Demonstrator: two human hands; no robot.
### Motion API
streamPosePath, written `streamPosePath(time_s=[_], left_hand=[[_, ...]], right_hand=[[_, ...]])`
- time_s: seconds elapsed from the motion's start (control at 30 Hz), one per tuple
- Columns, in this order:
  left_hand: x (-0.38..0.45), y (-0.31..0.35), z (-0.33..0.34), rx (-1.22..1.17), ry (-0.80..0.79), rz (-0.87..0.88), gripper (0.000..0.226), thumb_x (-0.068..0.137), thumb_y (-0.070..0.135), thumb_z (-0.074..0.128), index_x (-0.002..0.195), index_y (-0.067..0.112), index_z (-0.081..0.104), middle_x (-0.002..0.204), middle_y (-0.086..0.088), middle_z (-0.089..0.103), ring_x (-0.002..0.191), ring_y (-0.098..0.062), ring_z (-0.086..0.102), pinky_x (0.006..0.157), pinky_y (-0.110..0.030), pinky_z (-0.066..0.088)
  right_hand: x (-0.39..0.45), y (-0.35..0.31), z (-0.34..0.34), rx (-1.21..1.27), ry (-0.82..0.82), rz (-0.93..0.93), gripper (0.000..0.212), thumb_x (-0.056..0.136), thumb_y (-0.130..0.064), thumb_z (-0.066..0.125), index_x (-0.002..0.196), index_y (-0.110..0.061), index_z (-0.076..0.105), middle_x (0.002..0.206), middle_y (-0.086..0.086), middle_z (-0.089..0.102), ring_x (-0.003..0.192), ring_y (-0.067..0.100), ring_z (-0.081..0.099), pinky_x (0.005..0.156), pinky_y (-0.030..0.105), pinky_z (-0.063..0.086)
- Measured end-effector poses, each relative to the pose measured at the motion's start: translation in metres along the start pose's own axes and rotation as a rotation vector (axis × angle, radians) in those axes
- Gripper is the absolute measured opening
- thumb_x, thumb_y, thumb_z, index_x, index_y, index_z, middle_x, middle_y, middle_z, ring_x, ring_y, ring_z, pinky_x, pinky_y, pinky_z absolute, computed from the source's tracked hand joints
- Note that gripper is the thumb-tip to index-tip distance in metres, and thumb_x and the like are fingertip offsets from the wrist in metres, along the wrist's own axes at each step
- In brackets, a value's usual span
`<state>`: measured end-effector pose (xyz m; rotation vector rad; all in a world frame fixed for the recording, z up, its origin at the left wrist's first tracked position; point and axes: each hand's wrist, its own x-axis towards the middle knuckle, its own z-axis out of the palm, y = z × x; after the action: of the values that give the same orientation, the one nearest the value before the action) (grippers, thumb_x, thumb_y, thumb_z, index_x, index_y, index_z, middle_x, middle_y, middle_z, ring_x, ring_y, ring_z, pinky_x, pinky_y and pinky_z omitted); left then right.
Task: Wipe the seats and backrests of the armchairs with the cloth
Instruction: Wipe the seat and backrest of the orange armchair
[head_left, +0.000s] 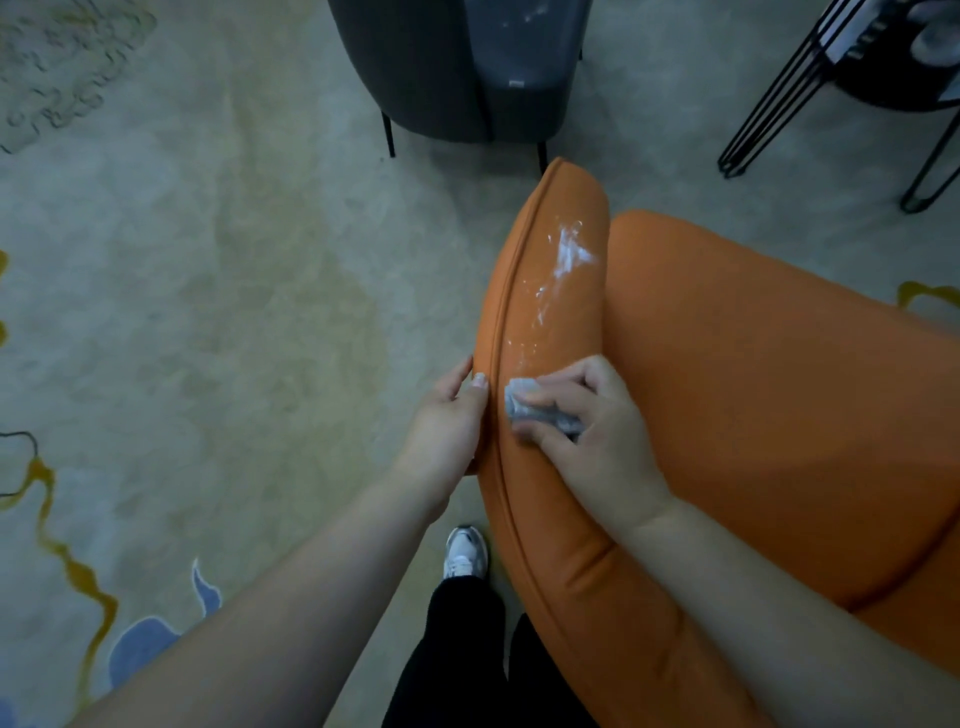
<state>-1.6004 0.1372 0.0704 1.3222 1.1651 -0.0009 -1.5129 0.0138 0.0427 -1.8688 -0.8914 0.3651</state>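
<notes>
Right hand (597, 431): fingers and thumb curled round a small bunched grey cloth (540, 408), pressing it against the inner face of the orange armchair's backrest (550, 322), just inside the piped seam. Left hand (449, 421): fingers hooked behind the outer side of the same backrest, thumb lying along its edge, so the hand clasps the rim directly opposite the cloth. White smears (569, 254) cover the backrest surface above the cloth, thickest toward the far end. The seat cushion (779, 374) lies to the right of the backrest and shows no marks in view. Beyond the orange chair stands a dark grey armchair (457, 67), with white smears on its inner surface. Black wire legs of a side table (769, 104) show at upper right. The floor is a pale patterned carpet (208, 260). A white sneaker (465, 553) and black trouser legs appear below the arms.
</notes>
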Motion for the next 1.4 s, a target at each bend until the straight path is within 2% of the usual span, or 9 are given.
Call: streamPosePath(time_s=[0.17, 0.37, 0.47, 0.73, 0.97, 1.1, 1.23, 1.3, 1.4], left_hand=[[0.011, 0.010, -0.003, 0.039, -0.046, 0.004, 0.036, 0.101, 0.039, 0.039, 0.136, 0.044, 0.046, 0.111, -0.001, 0.066, 0.093, -0.022, 0.064, 0.078, -0.039, 0.055], [0.030, 0.020, -0.005, 0.062, -0.063, 0.001, 0.038, 0.100, 0.037, 0.039, 0.136, 0.045, 0.046, 0.096, 0.009, 0.065, 0.083, -0.015, 0.062, 0.062, -0.028, 0.053], [0.039, 0.026, -0.006, 0.066, -0.077, -0.020, 0.039, 0.099, 0.030, 0.040, 0.133, 0.047, 0.048, 0.097, 0.002, 0.069, 0.088, -0.020, 0.066, 0.062, -0.031, 0.054], [0.053, 0.030, -0.007, 0.058, -0.087, -0.021, 0.036, 0.097, 0.028, 0.038, 0.100, 0.052, 0.064, 0.068, 0.014, 0.065, 0.071, -0.014, 0.058, 0.049, -0.023, 0.048], [0.059, 0.041, -0.001, 0.104, -0.066, 0.002, 0.034, 0.101, 0.033, 0.035, 0.095, 0.051, 0.064, 0.077, 0.015, 0.065, 0.081, -0.015, 0.061, 0.064, -0.031, 0.049], [0.063, 0.045, 0.004, 0.084, -0.016, 0.088, 0.029, 0.101, 0.031, 0.038, 0.102, 0.045, 0.063, 0.079, 0.020, 0.065, 0.079, -0.002, 0.059, 0.074, -0.029, 0.046], [0.071, 0.051, 0.024, 0.137, 0.119, 0.223, 0.039, 0.102, 0.032, 0.035, 0.138, 0.028, 0.048, 0.133, 0.003, 0.056, 0.118, -0.012, 0.051, 0.101, -0.026, 0.035], [0.077, 0.050, 0.039, 0.219, 0.215, 0.280, 0.043, 0.103, 0.030, 0.032, 0.144, 0.024, 0.042, 0.140, -0.003, 0.051, 0.127, -0.020, 0.046, 0.096, -0.019, 0.028], [0.080, 0.043, 0.051, 0.279, 0.338, 0.326, 0.042, 0.103, 0.029, 0.031, 0.144, 0.024, 0.041, 0.137, -0.007, 0.054, 0.123, -0.024, 0.048, 0.082, -0.009, 0.025]], right_hand=[[-0.011, 0.004, -0.004, -0.050, -0.051, -0.080, 0.025, 0.070, -0.021, 0.079, 0.094, -0.023, 0.069, 0.092, -0.002, 0.048, 0.089, 0.014, 0.053, 0.082, 0.017, 0.043], [0.072, 0.005, 0.014, -0.029, 0.113, 0.070, 0.024, 0.068, -0.011, 0.082, 0.091, -0.012, 0.074, 0.091, 0.007, 0.049, 0.088, 0.027, 0.055, 0.082, 0.035, 0.050], [0.035, 0.007, 0.009, -0.032, 0.042, -0.026, 0.020, 0.072, -0.019, 0.079, 0.091, -0.018, 0.071, 0.092, -0.001, 0.047, 0.087, 0.019, 0.052, 0.079, 0.026, 0.047], [0.082, -0.003, 0.014, -0.096, 0.075, -0.031, 0.019, 0.069, -0.010, 0.081, 0.086, -0.005, 0.074, 0.085, 0.012, 0.052, 0.085, 0.030, 0.054, 0.079, 0.042, 0.046], [0.011, 0.008, -0.002, -0.023, -0.024, -0.099, 0.021, 0.072, -0.023, 0.077, 0.092, -0.017, 0.071, 0.088, 0.001, 0.050, 0.084, 0.020, 0.053, 0.075, 0.035, 0.048], [0.047, 0.010, 0.006, 0.014, 0.126, 0.119, 0.023, 0.070, -0.016, 0.081, 0.092, -0.016, 0.073, 0.089, -0.001, 0.048, 0.084, 0.017, 0.055, 0.079, 0.025, 0.047], [0.088, 0.015, -0.007, 0.374, 0.431, 0.343, 0.022, 0.077, -0.018, 0.076, 0.088, -0.035, 0.068, 0.095, -0.002, 0.057, 0.064, -0.002, 0.058, 0.058, 0.011, 0.046], [0.102, 0.027, -0.016, 0.576, 0.563, 0.480, 0.011, 0.082, -0.023, 0.072, 0.088, -0.032, 0.069, 0.094, 0.001, 0.068, 0.058, -0.001, 0.062, 0.050, 0.013, 0.046], [0.118, 0.046, -0.022, 0.771, 0.633, 0.654, 0.007, 0.087, -0.025, 0.067, 0.094, -0.025, 0.069, 0.091, -0.004, 0.073, 0.080, 0.007, 0.069, 0.069, 0.022, 0.054]])
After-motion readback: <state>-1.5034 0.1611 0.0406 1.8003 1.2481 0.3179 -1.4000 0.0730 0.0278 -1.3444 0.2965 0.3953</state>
